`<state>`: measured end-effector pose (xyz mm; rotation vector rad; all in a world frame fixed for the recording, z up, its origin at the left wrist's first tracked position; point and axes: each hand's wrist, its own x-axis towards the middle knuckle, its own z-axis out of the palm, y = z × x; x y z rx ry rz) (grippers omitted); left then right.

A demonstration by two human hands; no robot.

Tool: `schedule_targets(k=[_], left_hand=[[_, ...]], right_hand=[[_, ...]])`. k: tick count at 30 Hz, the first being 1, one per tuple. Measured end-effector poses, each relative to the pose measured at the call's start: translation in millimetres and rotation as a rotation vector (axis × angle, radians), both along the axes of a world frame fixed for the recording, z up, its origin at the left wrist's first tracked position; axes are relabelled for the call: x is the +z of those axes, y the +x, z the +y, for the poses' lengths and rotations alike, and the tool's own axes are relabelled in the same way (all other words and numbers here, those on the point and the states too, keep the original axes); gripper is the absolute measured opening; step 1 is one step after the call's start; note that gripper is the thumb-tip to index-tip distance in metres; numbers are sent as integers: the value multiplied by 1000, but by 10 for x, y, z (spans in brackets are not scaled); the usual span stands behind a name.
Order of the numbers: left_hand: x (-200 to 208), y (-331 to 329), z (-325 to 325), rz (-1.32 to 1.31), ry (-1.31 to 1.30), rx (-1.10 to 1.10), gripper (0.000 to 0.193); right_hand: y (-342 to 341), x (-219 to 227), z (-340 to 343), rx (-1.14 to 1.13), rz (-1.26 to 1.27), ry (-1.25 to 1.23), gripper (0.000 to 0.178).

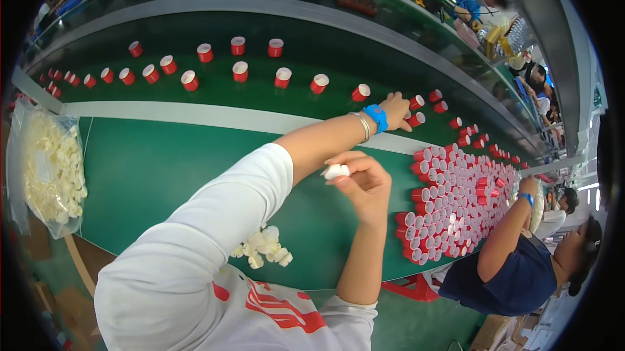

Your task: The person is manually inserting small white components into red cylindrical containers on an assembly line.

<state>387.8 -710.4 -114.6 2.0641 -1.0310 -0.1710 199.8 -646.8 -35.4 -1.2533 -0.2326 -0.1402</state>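
Observation:
My left arm stretches across to the right over the green belt. Its hand (392, 110), with a blue wristband, closes its fingertips at a small red cup with a white inside (416, 119); the fingers partly hide the contact. Nearer to me, my right hand (366, 185) is raised above the green table, pinching a small white plastic piece (336, 172) between thumb and fingers. A loose pile of similar white pieces (265, 245) lies on the table close to my body, left of my right forearm.
More red cups (240, 71) stand spaced along the belt (215, 100). Many are packed together (449, 208) on the table at right, beside a co-worker in a dark shirt (521, 273). A clear bag of white pieces (53, 172) sits at far left. A metal rail (195, 114) edges the belt.

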Motion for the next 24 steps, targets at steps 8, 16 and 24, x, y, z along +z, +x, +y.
schedule_targets(k=[8,16,24], left_hand=[[432,-185,721,720,-407,-174,34],[553,-741,1829,528,-285,-133,47],[542,-830,2007,269,-332,-179,35]], right_hand=[[-87,129,-45,-61,173,15,18],[19,88,-379,-471,228,-104,12],[55,-73,-269,-495,402,-243,16]])
